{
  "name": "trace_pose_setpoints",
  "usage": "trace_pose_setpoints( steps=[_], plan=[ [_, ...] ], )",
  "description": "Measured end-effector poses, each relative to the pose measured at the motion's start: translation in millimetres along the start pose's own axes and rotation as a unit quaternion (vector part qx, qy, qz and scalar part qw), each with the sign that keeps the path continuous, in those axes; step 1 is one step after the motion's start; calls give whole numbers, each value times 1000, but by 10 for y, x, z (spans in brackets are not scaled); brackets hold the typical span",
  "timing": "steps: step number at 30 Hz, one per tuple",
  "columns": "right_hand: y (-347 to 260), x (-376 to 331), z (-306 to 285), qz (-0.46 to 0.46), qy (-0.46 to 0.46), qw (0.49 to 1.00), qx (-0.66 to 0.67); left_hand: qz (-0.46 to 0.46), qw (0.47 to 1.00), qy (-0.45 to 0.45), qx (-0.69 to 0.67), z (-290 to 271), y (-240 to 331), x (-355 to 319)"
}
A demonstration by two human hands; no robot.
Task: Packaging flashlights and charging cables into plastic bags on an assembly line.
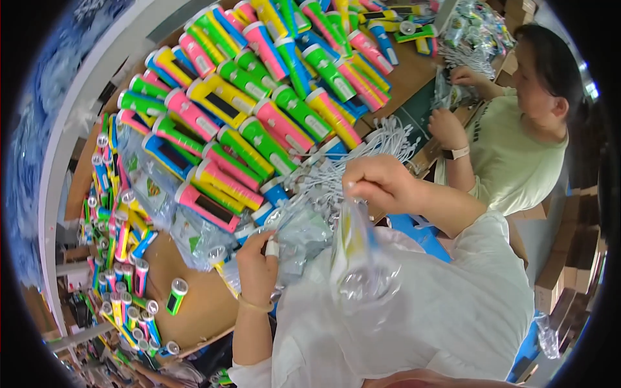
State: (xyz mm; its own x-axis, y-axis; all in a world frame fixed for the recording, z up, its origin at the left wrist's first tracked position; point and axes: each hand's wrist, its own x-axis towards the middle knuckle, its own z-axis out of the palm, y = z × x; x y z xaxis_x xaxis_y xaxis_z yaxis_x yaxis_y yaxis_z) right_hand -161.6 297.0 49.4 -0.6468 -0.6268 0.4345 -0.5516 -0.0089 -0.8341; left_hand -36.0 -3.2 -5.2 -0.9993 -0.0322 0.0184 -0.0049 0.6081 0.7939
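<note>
My right hand (383, 183) is raised over my lap, fingers pinched on the top of a clear plastic bag (362, 275). The bag hangs down, smeared by motion, with yellow and blue showing inside and a clear round end at its bottom. At the table's near edge my left hand (255, 268) is curled, with white tape round one finger; what it grips, if anything, is hidden. Beside it lie crumpled clear bags (301, 239) and a flashlight with a clear lens (218, 256). White cables (381, 145) lie in a tangle beyond my right hand.
A large heap of green, pink, yellow and blue flashlights (259, 110) covers the table ahead. More flashlights (119, 284) with clear lenses pile up at left; one green flashlight (176, 296) lies apart. A co-worker (511, 136) sits at right, near cardboard boxes (569, 258).
</note>
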Motion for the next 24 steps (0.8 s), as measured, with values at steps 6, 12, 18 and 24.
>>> trace_pose_setpoints(
  steps=[6, 12, 18, 24],
  plan=[
    [415, 475, -1149, 197, 140, 965, 99, 73, 983, 167, 20, -243, 292, -91],
    [1684, 1336, -3528, 142, 322, 806, -476, -12, 986, 167, 13, -340, -400, -1630],
    [2211, 1719, -4228, 91, 405, 863, -289, -131, 989, 49, 41, 67, -1620, -2168],
    [2025, 1659, -2138, 140, 295, 943, -58, -139, 986, 76, 57, 546, -1770, -2222]
  ],
)
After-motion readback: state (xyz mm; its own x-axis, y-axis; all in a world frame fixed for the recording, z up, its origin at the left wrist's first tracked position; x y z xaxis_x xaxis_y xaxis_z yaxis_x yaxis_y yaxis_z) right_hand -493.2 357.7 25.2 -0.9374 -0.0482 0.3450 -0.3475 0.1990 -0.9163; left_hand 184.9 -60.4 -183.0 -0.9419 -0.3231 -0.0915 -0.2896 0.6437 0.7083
